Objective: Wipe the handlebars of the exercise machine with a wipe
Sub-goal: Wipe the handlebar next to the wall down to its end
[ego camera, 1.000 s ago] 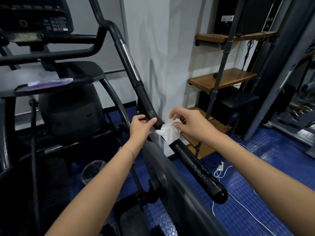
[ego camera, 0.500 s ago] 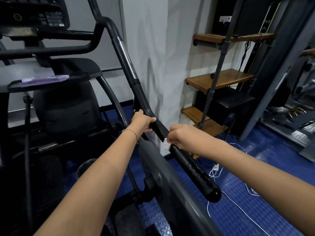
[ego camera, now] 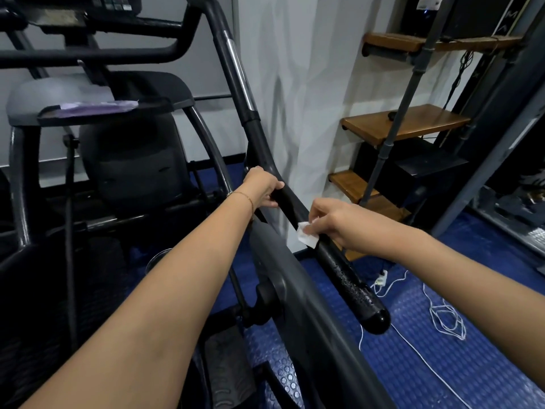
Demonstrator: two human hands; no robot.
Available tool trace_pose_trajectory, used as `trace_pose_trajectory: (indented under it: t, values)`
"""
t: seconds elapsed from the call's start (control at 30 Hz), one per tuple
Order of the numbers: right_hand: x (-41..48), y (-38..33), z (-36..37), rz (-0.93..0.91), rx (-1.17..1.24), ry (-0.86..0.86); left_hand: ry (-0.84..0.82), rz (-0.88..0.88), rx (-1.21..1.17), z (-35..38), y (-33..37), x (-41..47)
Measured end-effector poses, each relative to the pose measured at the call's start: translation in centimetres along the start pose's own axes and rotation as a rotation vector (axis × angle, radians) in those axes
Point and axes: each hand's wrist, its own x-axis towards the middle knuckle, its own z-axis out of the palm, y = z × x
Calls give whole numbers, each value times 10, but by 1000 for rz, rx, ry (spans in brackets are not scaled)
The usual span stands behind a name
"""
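Note:
A long black handlebar (ego camera: 343,268) of the exercise machine slopes from the upper middle down to a rounded end at lower right, and its lower grip looks wet. My left hand (ego camera: 263,186) grips the bar higher up, fingers curled round it. Just below, my right hand (ego camera: 334,219) pinches a small white wipe (ego camera: 306,239) and holds it against the left side of the bar. Most of the wipe is hidden under my fingers.
The machine's console (ego camera: 88,4), tray with a purple packet (ego camera: 97,107) and frame fill the left. A white pillar (ego camera: 298,98) stands close behind the bar. Wooden shelves (ego camera: 407,125) on a pipe rack are at right. White cables (ego camera: 439,314) lie on the blue floor.
My right hand with the wipe slid down the bar from beside my left hand to a spot lower on the grip. My left hand kept its hold.

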Motion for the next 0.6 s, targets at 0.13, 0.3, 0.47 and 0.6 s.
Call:
trace_pose_trajectory:
  t: [0.13,0.3,0.47,0.6]
  values:
    - [-9,7,1,-11,67,29,-29,-136,-69,0,7,-4]
    - [-4,7,12,18,91,157,-43,-91,10,3,7,-6]
    - [-16,6,9,15,180,179,-28,-126,-54,4,9,-9]
    - [-12,5,11,57,167,244,4,-66,3,5,2,-10]
